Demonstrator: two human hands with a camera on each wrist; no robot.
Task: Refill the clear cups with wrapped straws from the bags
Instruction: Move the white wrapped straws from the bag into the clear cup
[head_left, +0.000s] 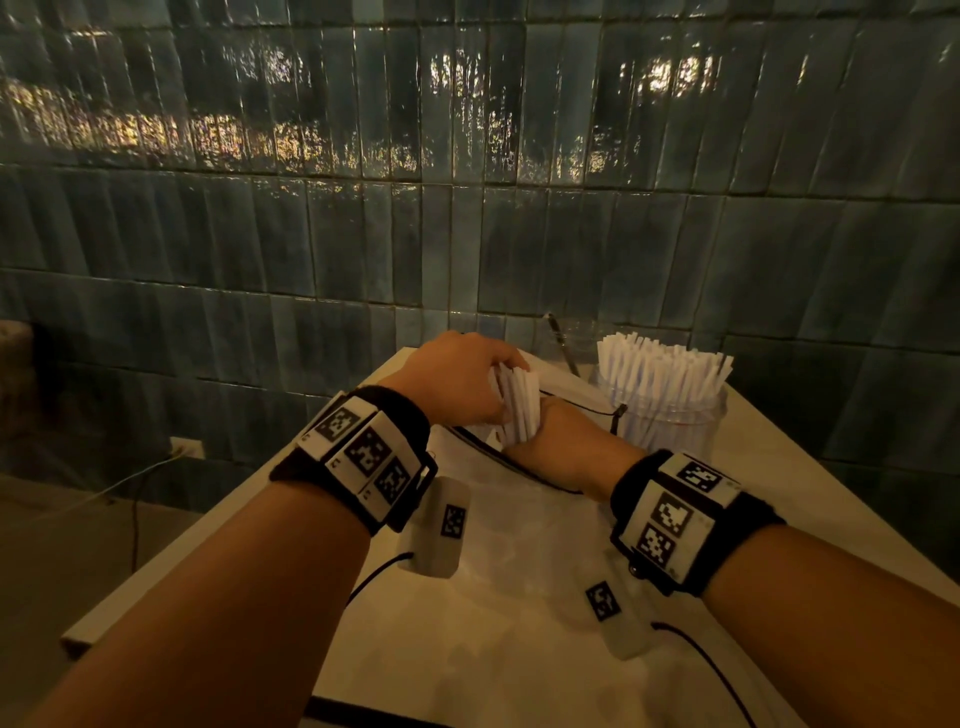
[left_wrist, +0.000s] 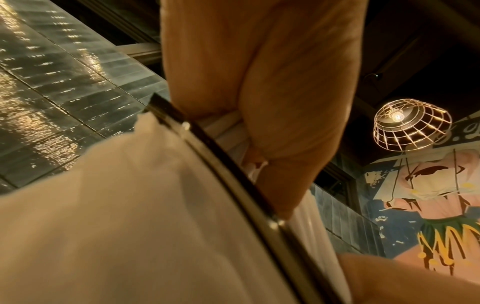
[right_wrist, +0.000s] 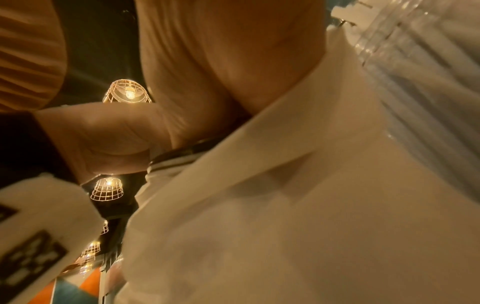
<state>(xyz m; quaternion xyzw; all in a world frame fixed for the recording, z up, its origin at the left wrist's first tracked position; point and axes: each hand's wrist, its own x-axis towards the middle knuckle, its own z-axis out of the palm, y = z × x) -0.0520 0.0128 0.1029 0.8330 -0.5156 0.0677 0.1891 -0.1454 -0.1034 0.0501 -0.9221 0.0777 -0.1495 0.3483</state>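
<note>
A translucent white zip bag (head_left: 519, 530) lies on the pale table (head_left: 810, 493), its black zipper mouth facing away from me. My left hand (head_left: 457, 384) grips a bundle of white wrapped straws (head_left: 519, 405) just above that mouth. In the left wrist view the fingers (left_wrist: 272, 102) curl round the straws (left_wrist: 226, 127) behind the bag's zipper edge (left_wrist: 233, 174). My right hand (head_left: 566, 447) holds the bag's mouth directly under the bundle; its thumb (right_wrist: 103, 133) curls over the bag (right_wrist: 285, 226). A clear cup (head_left: 675, 421) packed with straws stands to the right, close to the right hand (right_wrist: 207, 72).
A second clear cup (head_left: 563, 343) holding a dark stick stands behind, against the blue tiled wall (head_left: 363, 234). The table ends just beyond the cups and drops off on the left. A wall socket (head_left: 184, 447) with a cable sits low left. Thin black wires trail from both wristbands.
</note>
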